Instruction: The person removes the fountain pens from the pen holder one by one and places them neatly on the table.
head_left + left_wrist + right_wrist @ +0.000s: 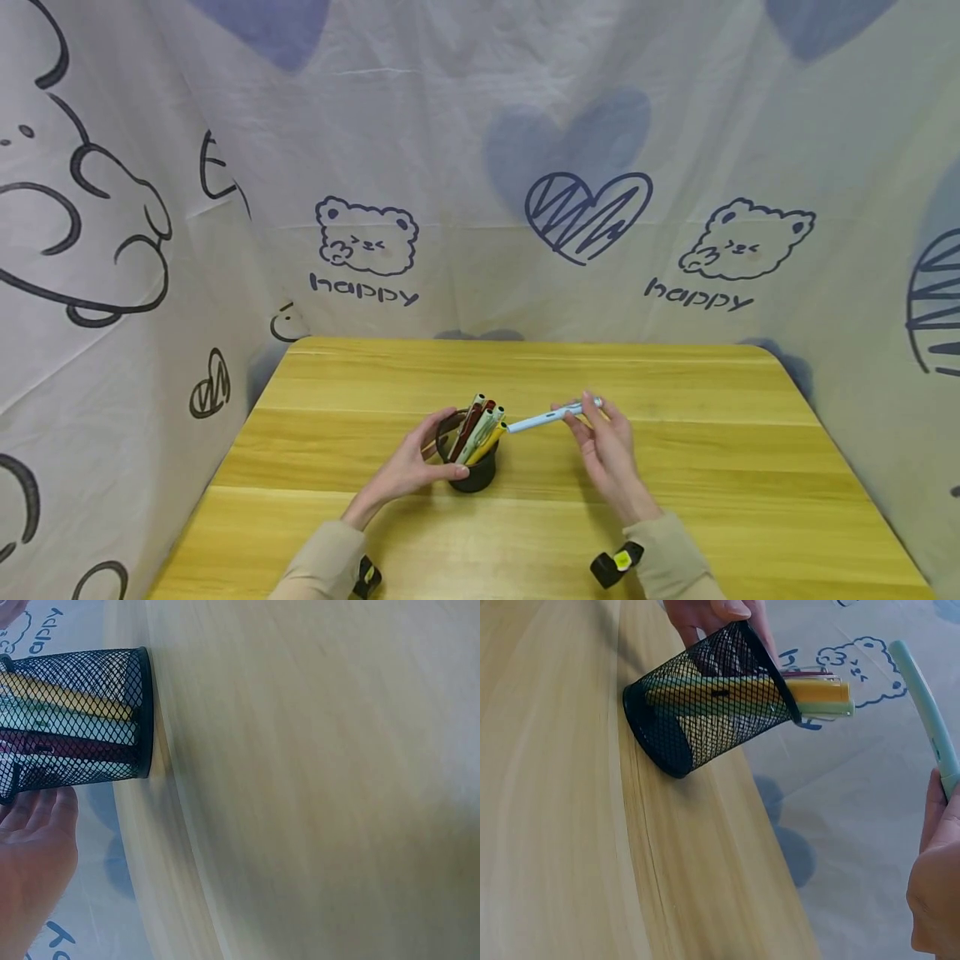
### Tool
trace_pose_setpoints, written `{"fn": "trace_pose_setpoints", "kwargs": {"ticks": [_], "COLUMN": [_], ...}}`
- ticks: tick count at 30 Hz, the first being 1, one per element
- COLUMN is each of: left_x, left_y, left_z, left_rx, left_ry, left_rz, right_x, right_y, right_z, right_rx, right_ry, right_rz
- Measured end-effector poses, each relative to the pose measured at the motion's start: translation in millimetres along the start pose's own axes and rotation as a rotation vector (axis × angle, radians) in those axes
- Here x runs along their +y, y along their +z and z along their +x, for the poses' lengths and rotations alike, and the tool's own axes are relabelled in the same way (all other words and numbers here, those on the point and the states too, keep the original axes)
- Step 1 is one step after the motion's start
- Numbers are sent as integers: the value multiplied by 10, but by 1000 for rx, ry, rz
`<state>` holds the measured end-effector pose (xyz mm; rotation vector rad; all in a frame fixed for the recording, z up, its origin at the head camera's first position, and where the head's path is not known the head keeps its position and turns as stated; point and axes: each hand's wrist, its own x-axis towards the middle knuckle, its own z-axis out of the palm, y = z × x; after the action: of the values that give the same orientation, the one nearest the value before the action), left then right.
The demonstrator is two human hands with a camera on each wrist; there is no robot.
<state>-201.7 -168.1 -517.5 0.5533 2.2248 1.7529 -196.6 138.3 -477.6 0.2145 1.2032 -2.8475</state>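
The left hand [408, 467] is steadying the mesh pen holder [468, 467]; the right hand [607, 446] is pinching a light blue pen [543, 418], likely needing its tip aimed into the opening.

- Looks like a small staged desk corner, not a lived-in room.
- Wooden table [675, 433] closed in on three sides by a hung cloth [465, 125] printed with bears, hearts and "happy".
- Mesh pen cup [471, 467] with markers, desk-style.
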Motion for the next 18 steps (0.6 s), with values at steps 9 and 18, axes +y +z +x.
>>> {"fn": "trace_pose_setpoints", "kwargs": {"ticks": [9, 18], "left_x": [3, -9], "left_y": [0, -1], "left_z": [-2, -2], "left_rx": [-4, 2], "left_ry": [-1, -6], "left_rz": [-16, -9], "right_x": [11, 55], "right_y": [-143, -286], "right_z": [-4, 13], "right_rx": [-83, -78], "right_ry": [66, 96], "right_rz": [-17, -102]}}
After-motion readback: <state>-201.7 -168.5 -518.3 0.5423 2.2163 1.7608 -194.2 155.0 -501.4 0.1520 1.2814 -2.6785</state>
